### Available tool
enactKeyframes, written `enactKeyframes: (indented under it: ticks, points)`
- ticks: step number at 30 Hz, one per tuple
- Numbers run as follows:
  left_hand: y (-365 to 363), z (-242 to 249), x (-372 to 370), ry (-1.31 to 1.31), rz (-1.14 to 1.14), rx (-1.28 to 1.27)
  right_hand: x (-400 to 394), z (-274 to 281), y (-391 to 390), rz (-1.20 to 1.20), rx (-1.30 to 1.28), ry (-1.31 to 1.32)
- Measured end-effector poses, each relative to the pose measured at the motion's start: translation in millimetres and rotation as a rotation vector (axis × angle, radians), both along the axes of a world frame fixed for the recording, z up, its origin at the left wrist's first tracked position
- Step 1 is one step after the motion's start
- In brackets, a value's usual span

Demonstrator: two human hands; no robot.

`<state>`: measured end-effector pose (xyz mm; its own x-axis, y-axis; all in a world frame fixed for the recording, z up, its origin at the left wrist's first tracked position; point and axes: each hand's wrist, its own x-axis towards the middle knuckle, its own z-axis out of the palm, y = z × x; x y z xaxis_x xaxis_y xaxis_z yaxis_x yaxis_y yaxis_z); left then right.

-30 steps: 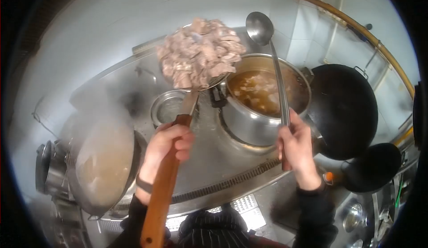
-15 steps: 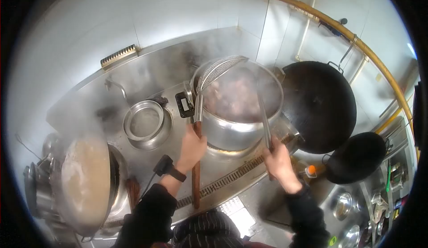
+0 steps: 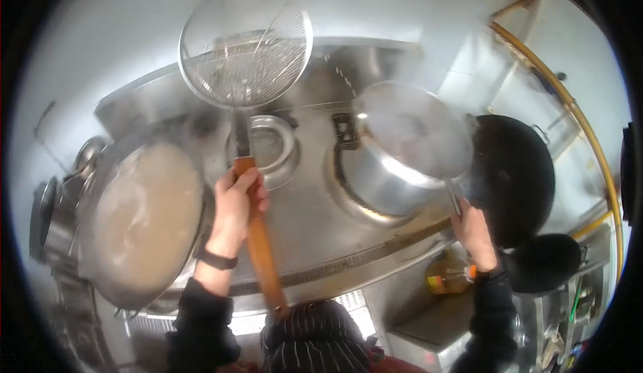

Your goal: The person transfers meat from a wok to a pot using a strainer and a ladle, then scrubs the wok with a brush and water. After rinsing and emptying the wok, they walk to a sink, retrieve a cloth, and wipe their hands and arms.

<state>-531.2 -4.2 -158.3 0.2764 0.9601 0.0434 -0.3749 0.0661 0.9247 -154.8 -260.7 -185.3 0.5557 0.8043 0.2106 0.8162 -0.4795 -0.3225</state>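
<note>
My left hand (image 3: 236,205) is wrapped round the wooden handle of a large wire strainer (image 3: 246,48), whose round mesh is raised over the back of the stove and shows no food in it. My right hand (image 3: 473,232) grips a metal handle (image 3: 453,197) that reaches into a steaming steel pot (image 3: 385,182); steam hides its far end. The pot looks tilted on the stove, and its contents are blurred by steam.
At the left, a wide wok (image 3: 144,219) holds cloudy, pale liquid. A small metal pot (image 3: 271,148) stands behind my left hand. Dark woks (image 3: 512,178) are at the right, with an orange-capped bottle (image 3: 450,276) near my right wrist.
The strainer has moved left and up, away from the pot, with my left hand. The view has shifted to the left, and my right hand still holds its handle at the pot.
</note>
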Motion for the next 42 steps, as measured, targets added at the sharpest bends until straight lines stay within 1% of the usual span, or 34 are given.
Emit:
enactKeyframes:
  ticks: [1, 2, 4, 5, 6, 7, 9, 10, 11, 12, 13, 14, 15, 16, 17, 18, 19, 20, 22, 23, 24, 25, 26, 29, 31, 32, 33, 34, 35, 37, 38, 40, 42]
  points:
    - [-1.2, -2.5, -38.6, 0.008, 0.037, -0.044, -4.9, -7.4, 21.1, -0.011, 0.089, 0.012]
    - [-2.0, -5.7, -79.8, 0.005, 0.094, -0.086, -11.3, -26.3, 28.4, 0.122, 0.368, 0.013]
    - [-3.3, -14.4, -170.2, 0.069, 0.249, -0.151, -26.1, -59.7, 47.4, 0.228, 0.622, 0.09]
    - [-3.1, -20.9, -213.0, 0.246, 0.388, -0.117, -59.9, -45.7, 50.1, 0.199, 0.553, 0.425]
    - [-2.9, -26.0, -259.8, 0.339, 0.439, -0.122, -95.6, -29.0, 51.2, 0.157, 0.455, 0.746]
    - [-5.0, -32.1, -302.6, 0.486, 0.552, -0.124, -113.2, -43.2, 63.4, 0.242, 0.528, 0.946]
    - [-9.1, -43.0, -380.6, 0.725, 0.702, -0.174, -166.8, -35.8, 87.4, 0.331, 0.429, 1.0]
    - [-11.0, -51.4, -426.3, 0.828, 0.678, -0.227, -196.1, -30.7, 99.5, 0.381, 0.362, 1.026]
    - [-11.4, -56.1, -463.1, 0.971, 0.733, -0.228, -225.7, -28.2, 117.8, 0.431, 0.277, 0.999]
    - [-17.0, -55.2, -484.7, 1.129, 0.783, -0.233, -238.5, -30.7, 135.1, 0.47, 0.212, 1.062]
    - [-14.4, -63.4, -511.3, 1.145, 0.798, -0.25, -256.0, -34.0, 153.0, 0.488, 0.134, 1.02]
    - [-9.4, -71.8, -536.6, 1.391, 0.803, -0.182, -272.9, -38.0, 168.4, 0.505, 0.061, 0.976]
    - [-11.7, -71.5, -545.9, 1.643, 0.791, -0.114, -280.4, -43.6, 179.7, 0.513, 0.045, 0.997]
    - [-21.1, -72.4, -557.4, 1.664, 0.793, -0.129, -288.7, -49.2, 188.4, 0.564, 0.032, 0.984]
    - [-34.3, -71.4, -565.0, 1.039, 0.713, -0.364, -294.1, -56.3, 195.5, 0.618, 0.021, 0.97]
    - [-46.0, -67.9, -568.4, 0.406, 0.606, -0.546, -294.0, -68.4, 199.2, 0.628, 0.005, 0.994]
    - [-34.0, -38.1, -509.8, 1.259, 0.351, -0.56, -285.2, -85.2, 199.9, 0.671, 0.068, 0.983]
    - [-33.5, -35.7, -486.6, 1.286, 0.349, -0.579, -280.1, -99.8, 199.0, 0.703, 0.141, 0.969]
    - [-39.8, -45.1, -451.4, 0.953, 0.357, -0.805, -267.6, -107.6, 185.1, 0.649, 0.116, 0.983]
    - [-41.2, -50.3, -441.3, 0.979, 0.349, -0.824, -262.3, -108.8, 176.4, 0.607, 0.119, 0.989]
    - [-40.3, -57.9, -436.7, 0.802, 0.239, -0.918, -258.5, -109.8, 167.2, 0.562, 0.128, 0.992]
    - [-35.4, -62.6, -432.2, 0.624, 0.131, -1.0, -253.3, -112.3, 159.5, 0.583, 0.169, 0.886]
    - [-33.9, -66.6, -422.6, 0.652, 0.119, -1.017, -247.4, -113.0, 147.4, 0.556, 0.161, 0.908]
    - [-8.4, -75.0, -386.1, 0.616, 0.022, -0.967, -236.2, -108.4, 125.8, 0.412, 0.072, 1.096]
    - [11.2, -73.5, -353.6, 0.053, -0.042, -1.297, -235.6, -113.2, 115.9, 0.352, 0.101, 1.118]
    - [23.8, -75.4, -342.5, 0.061, -0.059, -1.296, -235.5, -112.5, 114.1, 0.306, 0.125, 1.13]
    - [35.6, -76.8, -332.9, -0.188, -0.059, -1.395, -235.1, -108.6, 113.8, 0.296, 0.133, 1.121]
    - [45.9, -76.3, -328.3, -0.443, -0.055, -1.484, -237.1, -101.8, 112.8, 0.241, 0.141, 1.184]
    - [58.3, -78.6, -328.7, -0.443, -0.067, -1.48, -239.0, -97.0, 112.6, 0.189, 0.151, 1.247]
    - [82.7, -94.4, -337.2, -0.485, -0.152, -1.311, -242.5, -93.3, 111.1, 0.172, 0.201, 1.253]
    - [89.1, -103.0, -342.3, -0.496, -0.161, -1.295, -244.2, -92.8, 110.1, 0.16, 0.246, 1.267]
    - [102.8, -121.4, -351.7, 0.063, -0.207, -0.707, -245.7, -99.0, 101.8, 0.176, 0.31, 1.235]
    - [117.8, -142.4, -357.8, 0.577, -0.195, -0.08, -244.4, -101.0, 92.3, 0.193, 0.375, 1.2]
